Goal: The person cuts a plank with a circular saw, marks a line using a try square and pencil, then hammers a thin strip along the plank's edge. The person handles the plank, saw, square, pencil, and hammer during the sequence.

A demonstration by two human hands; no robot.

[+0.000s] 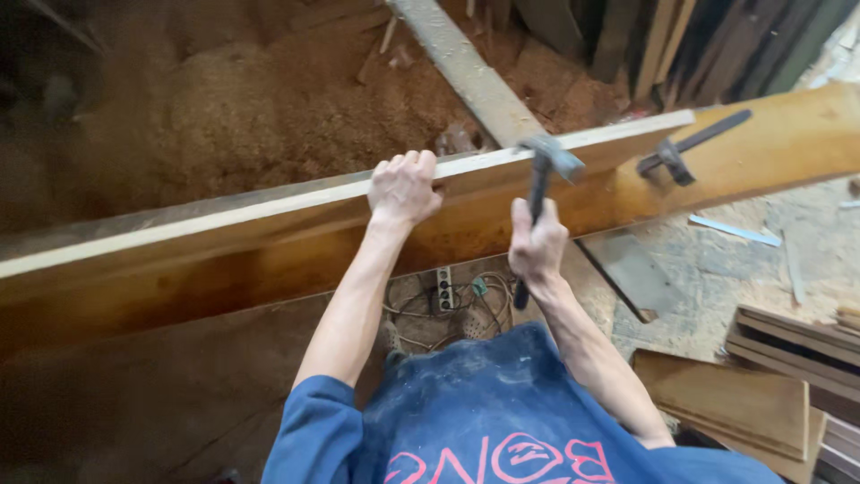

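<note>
- Head view: my left hand [405, 186] is curled over the top edge of a long wooden plank [269, 251], fingers wrapped over the pale strip [224, 212] that runs along that edge, pressing it down.
- My right hand [536, 244] is closed tight around the dark handle of a hammer [540, 193]; its grey metal head sits right at the strip's top edge, just to the right of my left hand.
- Judging progress: the strip already lies flush along the plank across most of its length, and the hammer is working near its right portion. I cannot see any nail heads, so I cannot tell how many fixings are in or remain.
- A second hammer [690, 148] rests on the plank's face further right, untouched, well apart from both hands.
- Materials: the plank is broad, smooth and warm orange-brown, looking varnished or oiled; the strip is thin, raw and pale, with a straight sawn edge.
- Beyond the plank lies a heap of fine reddish-brown sawdust [233, 108], soft and granular, with a rough grey board [466, 67] slanting across it.
- Below, between my arms, a power strip [443, 289] with tangled cables sits on the floor; stacked flat boards [788, 358] lie at right amid scattered shavings.
</note>
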